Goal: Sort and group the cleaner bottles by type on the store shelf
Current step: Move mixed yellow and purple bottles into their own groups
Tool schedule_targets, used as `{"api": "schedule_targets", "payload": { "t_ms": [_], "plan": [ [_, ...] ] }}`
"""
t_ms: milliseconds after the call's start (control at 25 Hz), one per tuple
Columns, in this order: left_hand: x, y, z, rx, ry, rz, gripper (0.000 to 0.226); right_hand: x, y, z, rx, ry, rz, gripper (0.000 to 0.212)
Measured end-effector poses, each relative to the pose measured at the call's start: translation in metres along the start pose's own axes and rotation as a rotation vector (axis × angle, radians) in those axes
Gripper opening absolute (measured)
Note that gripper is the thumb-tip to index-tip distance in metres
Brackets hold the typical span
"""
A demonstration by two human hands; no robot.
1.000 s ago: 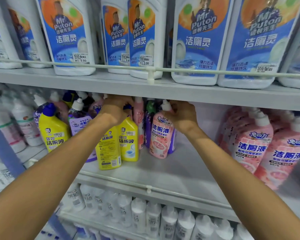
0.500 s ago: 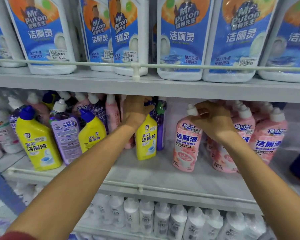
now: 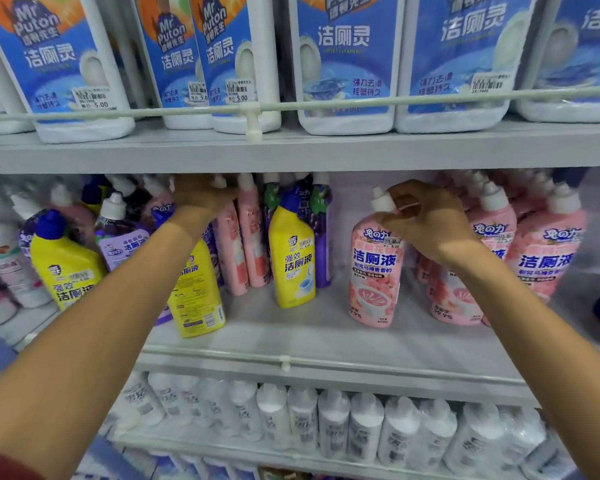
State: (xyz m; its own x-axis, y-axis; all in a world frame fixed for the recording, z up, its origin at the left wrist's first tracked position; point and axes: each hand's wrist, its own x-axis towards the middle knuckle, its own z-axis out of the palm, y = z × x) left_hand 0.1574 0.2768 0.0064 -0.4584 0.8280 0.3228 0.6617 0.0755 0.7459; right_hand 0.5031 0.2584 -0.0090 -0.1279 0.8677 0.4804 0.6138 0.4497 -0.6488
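My right hand (image 3: 426,220) grips the neck of a pink cleaner bottle (image 3: 374,271) just under its white cap. That bottle stands on the middle shelf (image 3: 326,344), just left of a group of matching pink bottles (image 3: 541,251). My left hand (image 3: 201,197) reaches to the back of the shelf, its fingers curled around the neck of a narrow pink bottle (image 3: 229,258) turned side-on. A yellow bottle (image 3: 291,258) with a blue cap stands free right of it. Another yellow bottle (image 3: 194,292) is partly hidden under my left forearm.
Purple bottles (image 3: 323,237) stand behind the yellow one, with mixed yellow, purple and pink bottles (image 3: 66,265) at the left. Large blue-labelled jugs (image 3: 343,64) fill the upper shelf behind a rail. White bottles (image 3: 333,424) line the lower shelf.
My right hand carried the pink bottle rightward, up to the pink group. My left hand let go of the middle yellow bottle and shifted left to the narrow pink bottle.
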Motion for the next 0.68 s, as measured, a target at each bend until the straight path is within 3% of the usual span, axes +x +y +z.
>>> {"api": "schedule_targets", "payload": {
  "t_ms": [120, 240, 520, 680],
  "plan": [
    [0.010, -0.005, -0.005, 0.072, 0.056, -0.056, 0.031, 0.000, 0.002, 0.000, 0.006, -0.003, -0.005, 0.032],
    [-0.001, -0.003, -0.001, 0.076, 0.098, 0.020, 0.015, 0.001, 0.004, 0.001, 0.041, -0.001, -0.006, 0.030],
    [-0.032, -0.003, -0.001, 0.032, 0.197, 0.184, 0.014, 0.004, 0.011, 0.003, 0.078, -0.003, -0.039, 0.026],
    [-0.067, -0.001, -0.018, -0.216, 0.015, 0.252, 0.022, 0.006, 0.014, 0.005, 0.075, 0.011, -0.013, 0.020]
  ]
}}
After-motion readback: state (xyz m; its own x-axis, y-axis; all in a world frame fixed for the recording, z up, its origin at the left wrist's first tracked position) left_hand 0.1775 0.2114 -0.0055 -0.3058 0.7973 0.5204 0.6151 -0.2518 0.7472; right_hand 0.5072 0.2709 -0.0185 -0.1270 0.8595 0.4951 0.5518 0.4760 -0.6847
